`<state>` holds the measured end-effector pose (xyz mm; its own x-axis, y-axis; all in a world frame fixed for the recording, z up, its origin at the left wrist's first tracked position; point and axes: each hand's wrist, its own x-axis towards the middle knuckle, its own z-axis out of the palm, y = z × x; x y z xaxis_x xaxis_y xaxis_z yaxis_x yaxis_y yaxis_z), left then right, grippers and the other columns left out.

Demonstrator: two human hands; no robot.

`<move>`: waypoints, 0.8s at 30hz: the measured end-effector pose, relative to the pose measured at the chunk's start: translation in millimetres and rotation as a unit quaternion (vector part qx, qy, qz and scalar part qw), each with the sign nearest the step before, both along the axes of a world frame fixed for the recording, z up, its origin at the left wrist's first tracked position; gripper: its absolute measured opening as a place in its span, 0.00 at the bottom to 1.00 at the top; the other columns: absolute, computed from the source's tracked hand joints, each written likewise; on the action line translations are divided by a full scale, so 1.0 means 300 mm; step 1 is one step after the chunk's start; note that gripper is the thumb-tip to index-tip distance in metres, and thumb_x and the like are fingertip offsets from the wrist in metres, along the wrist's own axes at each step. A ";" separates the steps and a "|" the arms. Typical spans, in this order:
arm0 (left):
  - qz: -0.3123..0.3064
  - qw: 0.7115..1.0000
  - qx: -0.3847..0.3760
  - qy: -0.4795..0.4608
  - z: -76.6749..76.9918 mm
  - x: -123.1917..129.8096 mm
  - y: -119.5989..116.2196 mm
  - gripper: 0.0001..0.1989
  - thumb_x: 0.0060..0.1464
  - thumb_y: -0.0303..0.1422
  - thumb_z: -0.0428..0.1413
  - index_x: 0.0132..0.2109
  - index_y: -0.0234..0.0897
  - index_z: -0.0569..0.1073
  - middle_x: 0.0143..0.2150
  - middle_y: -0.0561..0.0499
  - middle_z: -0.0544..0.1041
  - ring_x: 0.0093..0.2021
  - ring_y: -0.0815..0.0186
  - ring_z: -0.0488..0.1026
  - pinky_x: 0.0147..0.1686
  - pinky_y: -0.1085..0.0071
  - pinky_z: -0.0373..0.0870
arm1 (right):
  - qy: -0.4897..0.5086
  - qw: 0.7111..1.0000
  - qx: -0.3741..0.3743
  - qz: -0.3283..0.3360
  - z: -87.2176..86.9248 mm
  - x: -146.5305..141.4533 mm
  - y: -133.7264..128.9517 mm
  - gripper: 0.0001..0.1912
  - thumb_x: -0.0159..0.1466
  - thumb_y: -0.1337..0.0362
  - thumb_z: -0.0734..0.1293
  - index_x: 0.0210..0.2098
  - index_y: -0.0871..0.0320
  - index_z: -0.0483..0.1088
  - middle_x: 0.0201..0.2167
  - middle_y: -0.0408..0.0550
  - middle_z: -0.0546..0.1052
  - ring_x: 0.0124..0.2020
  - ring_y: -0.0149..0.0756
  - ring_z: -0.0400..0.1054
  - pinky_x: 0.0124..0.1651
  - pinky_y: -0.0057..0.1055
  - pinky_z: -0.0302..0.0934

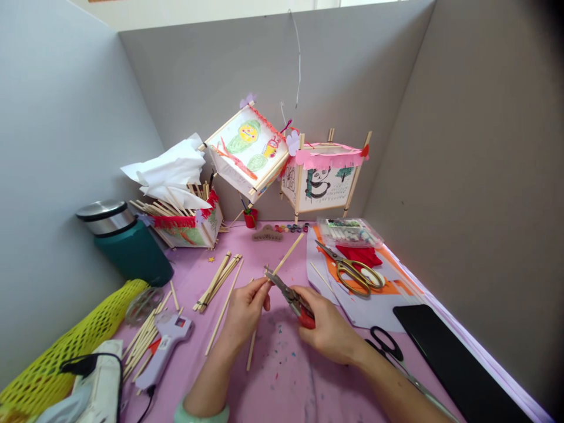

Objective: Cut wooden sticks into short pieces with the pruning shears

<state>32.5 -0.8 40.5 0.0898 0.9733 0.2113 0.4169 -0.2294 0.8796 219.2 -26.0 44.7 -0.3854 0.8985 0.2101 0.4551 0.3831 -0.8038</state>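
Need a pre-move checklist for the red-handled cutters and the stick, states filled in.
1. Right hand gripping the red-handled cutters: ok.
2. Left hand holding the stick: ok, pinched near its lower end.
3. Left fingertips well clear of the blades: not ok, they sit right beside them.
4. Blades biting into the stick: cannot tell, contact too small to see.
5. Gold-handled scissors away from both hands: ok, lying to the right.
6. Glue gun cold: cannot tell, heat doesn't show.
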 end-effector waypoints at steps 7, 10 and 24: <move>0.015 0.999 0.015 0.033 0.011 -0.003 -0.005 0.19 0.58 0.42 0.48 0.26 0.34 0.71 0.18 0.57 0.64 0.21 0.71 0.61 0.25 0.76 0.55 | -0.005 1.000 -0.003 -0.004 -0.016 -0.002 0.007 0.25 0.46 0.76 0.60 0.44 0.57 0.65 0.38 0.46 0.70 0.37 0.35 0.64 0.41 0.30 0.58; 0.021 0.999 0.026 0.043 0.003 -0.004 -0.002 0.19 0.58 0.42 0.48 0.27 0.34 0.71 0.18 0.57 0.63 0.21 0.72 0.60 0.24 0.76 0.54 | -0.004 1.000 0.005 -0.006 -0.025 -0.005 0.013 0.27 0.45 0.77 0.60 0.45 0.57 0.65 0.37 0.45 0.70 0.36 0.34 0.64 0.39 0.29 0.58; 0.062 0.995 0.063 0.037 -0.023 0.004 0.012 0.13 0.56 0.37 0.50 0.40 0.34 0.75 0.23 0.54 0.71 0.24 0.69 0.68 0.27 0.76 0.60 | -0.025 0.998 0.039 -0.032 -0.046 -0.025 0.030 0.24 0.46 0.77 0.60 0.42 0.58 0.67 0.33 0.44 0.69 0.32 0.33 0.62 0.35 0.28 0.56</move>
